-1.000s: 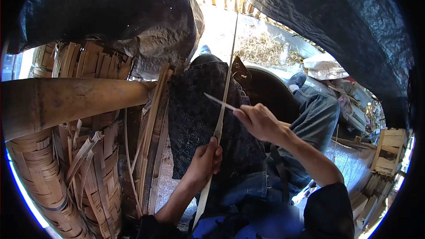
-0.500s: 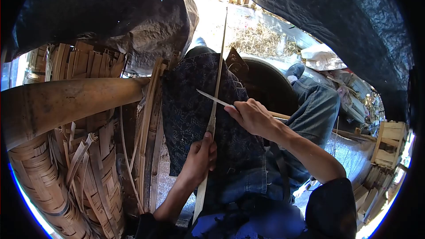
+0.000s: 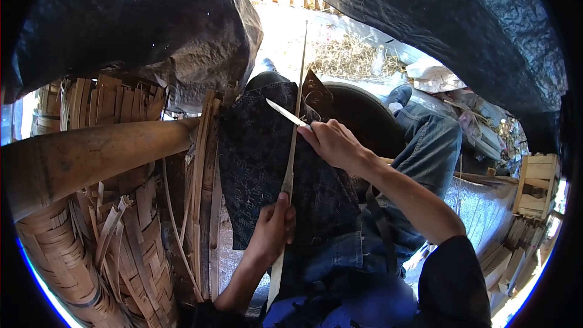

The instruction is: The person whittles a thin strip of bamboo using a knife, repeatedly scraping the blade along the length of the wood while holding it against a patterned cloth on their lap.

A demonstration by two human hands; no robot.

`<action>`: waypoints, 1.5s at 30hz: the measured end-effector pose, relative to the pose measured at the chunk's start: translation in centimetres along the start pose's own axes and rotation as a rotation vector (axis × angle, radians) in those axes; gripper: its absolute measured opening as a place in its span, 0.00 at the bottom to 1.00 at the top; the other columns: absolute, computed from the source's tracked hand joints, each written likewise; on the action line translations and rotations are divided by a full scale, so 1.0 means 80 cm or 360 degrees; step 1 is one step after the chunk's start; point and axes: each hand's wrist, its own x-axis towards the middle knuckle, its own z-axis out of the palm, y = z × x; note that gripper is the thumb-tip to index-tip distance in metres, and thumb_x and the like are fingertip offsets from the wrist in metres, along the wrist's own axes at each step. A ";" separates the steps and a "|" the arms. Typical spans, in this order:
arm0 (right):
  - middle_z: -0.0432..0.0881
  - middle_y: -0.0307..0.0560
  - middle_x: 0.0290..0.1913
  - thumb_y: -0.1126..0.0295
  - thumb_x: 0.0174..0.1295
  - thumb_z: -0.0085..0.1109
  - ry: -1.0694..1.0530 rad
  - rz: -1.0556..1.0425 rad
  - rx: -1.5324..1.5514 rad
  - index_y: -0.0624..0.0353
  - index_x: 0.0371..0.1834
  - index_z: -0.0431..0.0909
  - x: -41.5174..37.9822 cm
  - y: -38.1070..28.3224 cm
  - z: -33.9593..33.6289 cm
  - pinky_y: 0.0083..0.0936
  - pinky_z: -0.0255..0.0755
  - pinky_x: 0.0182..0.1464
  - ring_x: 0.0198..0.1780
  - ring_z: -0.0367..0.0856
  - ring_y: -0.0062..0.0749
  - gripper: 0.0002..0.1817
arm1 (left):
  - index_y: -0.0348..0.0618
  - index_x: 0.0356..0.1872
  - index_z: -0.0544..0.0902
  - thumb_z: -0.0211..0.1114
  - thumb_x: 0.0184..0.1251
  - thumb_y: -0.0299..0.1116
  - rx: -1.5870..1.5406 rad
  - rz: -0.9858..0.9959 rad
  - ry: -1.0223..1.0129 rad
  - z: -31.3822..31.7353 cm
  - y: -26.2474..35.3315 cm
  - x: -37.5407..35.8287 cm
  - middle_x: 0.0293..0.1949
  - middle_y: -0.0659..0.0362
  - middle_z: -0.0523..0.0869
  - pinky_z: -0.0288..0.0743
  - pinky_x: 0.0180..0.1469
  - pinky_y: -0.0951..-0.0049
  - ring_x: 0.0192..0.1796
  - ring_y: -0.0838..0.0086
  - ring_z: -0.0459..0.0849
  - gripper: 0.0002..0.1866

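A long, thin bamboo strip [image 3: 289, 183] runs away from my body over a dark patterned cloth [image 3: 249, 164] on my lap. My left hand [image 3: 273, 226] is closed around the strip's near part, thumb on top, and the strip's tail passes below it toward my waist. Farther up, my right hand [image 3: 335, 143] grips a knife [image 3: 283, 112], whose handle is mostly hidden in the fingers. The pale blade points up and left, crossing the strip. Beyond the knife the strip narrows to a thin tip.
At left, a thick bamboo pole [image 3: 97, 155] juts in above woven bamboo rolls [image 3: 67, 255]. Upright bamboo slats [image 3: 203, 206] stand beside the cloth. A dark round container [image 3: 367, 121] sits ahead by my jeans-clad leg [image 3: 428, 140]. Dark sheeting [image 3: 437, 18] hangs overhead; a wooden crate [image 3: 535, 185] is at right.
My right hand and the knife have moved farther along the strip, away from my left hand. My left hand keeps its hold. The view has shifted slightly.
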 end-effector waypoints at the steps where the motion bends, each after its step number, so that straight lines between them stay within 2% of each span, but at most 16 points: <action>1: 0.71 0.59 0.12 0.55 0.69 0.44 -0.0046 -0.0018 -0.0008 0.64 0.15 0.68 0.004 0.003 0.001 0.41 0.64 0.17 0.16 0.74 0.53 0.28 | 0.51 0.18 0.63 0.44 0.72 0.55 -0.0023 -0.0026 0.0012 -0.002 0.001 0.000 0.13 0.70 0.58 0.55 0.16 0.81 0.14 0.83 0.59 0.24; 8: 0.68 0.59 0.12 0.59 0.71 0.40 -0.0059 -0.0119 0.0321 0.65 0.22 0.67 -0.018 -0.002 -0.006 0.39 0.62 0.18 0.15 0.72 0.53 0.22 | 0.50 0.19 0.64 0.43 0.73 0.54 -0.0195 -0.0064 -0.0027 -0.003 0.008 0.001 0.13 0.70 0.59 0.54 0.15 0.80 0.13 0.84 0.57 0.24; 9: 0.68 0.60 0.13 0.60 0.71 0.41 -0.0009 -0.0253 0.0249 0.64 0.24 0.67 -0.026 0.001 -0.004 0.40 0.62 0.18 0.15 0.72 0.52 0.21 | 0.50 0.19 0.64 0.43 0.73 0.54 -0.0205 -0.0066 -0.0017 -0.006 0.007 0.001 0.13 0.70 0.59 0.54 0.15 0.80 0.13 0.84 0.57 0.24; 12: 0.69 0.59 0.13 0.59 0.71 0.41 -0.0058 -0.0246 0.0169 0.63 0.22 0.66 -0.032 0.002 -0.008 0.40 0.62 0.18 0.15 0.71 0.52 0.22 | 0.49 0.20 0.65 0.42 0.73 0.54 -0.0176 -0.0068 -0.0140 -0.011 0.003 0.003 0.14 0.70 0.61 0.57 0.18 0.80 0.15 0.84 0.60 0.24; 22: 0.70 0.59 0.13 0.56 0.71 0.40 -0.0259 -0.0189 0.0072 0.63 0.19 0.68 0.004 0.021 -0.003 0.41 0.64 0.19 0.14 0.72 0.51 0.25 | 0.49 0.18 0.63 0.41 0.73 0.54 -0.0067 -0.0071 -0.0054 -0.011 0.004 -0.015 0.12 0.69 0.60 0.57 0.15 0.80 0.13 0.83 0.60 0.26; 24: 0.70 0.58 0.13 0.56 0.72 0.39 -0.0255 -0.0014 0.0199 0.63 0.19 0.68 0.018 0.027 0.003 0.41 0.63 0.19 0.14 0.72 0.50 0.26 | 0.49 0.18 0.63 0.41 0.73 0.54 -0.0118 -0.0099 -0.0062 -0.014 -0.005 -0.022 0.12 0.69 0.60 0.57 0.15 0.80 0.12 0.83 0.60 0.26; 26: 0.70 0.55 0.12 0.56 0.72 0.38 -0.0228 -0.0228 0.0167 0.63 0.18 0.68 0.027 0.046 0.011 0.38 0.63 0.19 0.12 0.71 0.45 0.26 | 0.52 0.17 0.61 0.40 0.73 0.53 -0.0278 -0.0172 -0.0117 -0.018 -0.016 -0.031 0.11 0.69 0.57 0.54 0.16 0.79 0.11 0.82 0.58 0.25; 28: 0.67 0.52 0.11 0.56 0.73 0.36 0.0214 -0.0707 0.0071 0.63 0.17 0.67 0.031 0.054 0.023 0.36 0.62 0.19 0.11 0.67 0.39 0.27 | 0.51 0.16 0.61 0.40 0.73 0.53 -0.0337 -0.0166 -0.0106 -0.020 -0.023 -0.038 0.11 0.69 0.57 0.54 0.16 0.79 0.11 0.81 0.58 0.25; 29: 0.67 0.52 0.11 0.56 0.73 0.36 0.0218 -0.0711 0.0066 0.63 0.17 0.67 0.029 0.059 0.025 0.36 0.62 0.19 0.11 0.67 0.39 0.27 | 0.51 0.16 0.61 0.41 0.73 0.53 -0.0396 -0.0161 -0.0110 -0.020 -0.025 -0.040 0.11 0.69 0.57 0.53 0.16 0.79 0.11 0.81 0.58 0.25; 32: 0.63 0.50 0.10 0.55 0.73 0.35 -0.0004 -0.0496 0.0192 0.63 0.17 0.66 0.027 0.045 0.016 0.36 0.61 0.20 0.11 0.63 0.36 0.28 | 0.51 0.16 0.61 0.41 0.73 0.54 -0.0378 -0.0170 -0.0069 -0.019 -0.026 -0.054 0.11 0.69 0.57 0.55 0.15 0.80 0.12 0.82 0.58 0.26; 34: 0.62 0.51 0.10 0.54 0.73 0.35 -0.0394 -0.0205 0.0352 0.63 0.17 0.65 0.027 0.038 0.009 0.37 0.61 0.21 0.11 0.62 0.36 0.29 | 0.50 0.16 0.61 0.41 0.73 0.54 -0.0379 -0.0157 -0.0067 -0.021 -0.030 -0.060 0.11 0.68 0.57 0.55 0.15 0.80 0.12 0.81 0.58 0.26; 36: 0.62 0.52 0.10 0.55 0.73 0.36 -0.0332 -0.0282 0.0340 0.62 0.16 0.64 0.028 0.049 0.020 0.37 0.59 0.20 0.11 0.62 0.38 0.28 | 0.50 0.16 0.61 0.41 0.73 0.54 -0.0369 -0.0150 -0.0073 -0.022 -0.035 -0.070 0.11 0.68 0.58 0.55 0.15 0.80 0.12 0.81 0.58 0.26; 39: 0.63 0.54 0.10 0.58 0.72 0.40 0.0038 -0.0435 0.0308 0.63 0.17 0.65 0.032 0.064 0.038 0.37 0.58 0.19 0.11 0.62 0.44 0.25 | 0.50 0.16 0.61 0.41 0.73 0.53 -0.0322 -0.0192 -0.0044 -0.029 -0.048 -0.097 0.11 0.67 0.60 0.56 0.15 0.79 0.11 0.80 0.59 0.26; 42: 0.64 0.55 0.11 0.58 0.73 0.38 0.0004 -0.0450 0.0301 0.64 0.18 0.66 0.043 0.062 0.035 0.38 0.59 0.19 0.11 0.63 0.44 0.26 | 0.47 0.17 0.64 0.41 0.73 0.52 -0.0456 -0.0301 -0.0054 -0.042 -0.078 -0.121 0.12 0.65 0.63 0.58 0.16 0.78 0.12 0.78 0.63 0.26; 43: 0.64 0.55 0.11 0.58 0.73 0.38 0.0009 -0.0459 0.0303 0.64 0.18 0.66 0.042 0.055 0.030 0.38 0.59 0.19 0.11 0.63 0.44 0.26 | 0.51 0.23 0.68 0.45 0.71 0.54 -0.0498 -0.0387 0.0033 -0.046 -0.093 -0.123 0.14 0.66 0.64 0.60 0.19 0.78 0.16 0.78 0.65 0.21; 45: 0.61 0.57 0.14 0.60 0.73 0.37 -0.0286 -0.0060 0.0431 0.65 0.23 0.64 0.039 0.040 0.019 0.39 0.57 0.22 0.14 0.56 0.46 0.23 | 0.54 0.29 0.71 0.48 0.69 0.55 -0.0540 -0.0455 0.0115 -0.051 -0.098 -0.115 0.17 0.68 0.66 0.61 0.22 0.77 0.19 0.78 0.66 0.18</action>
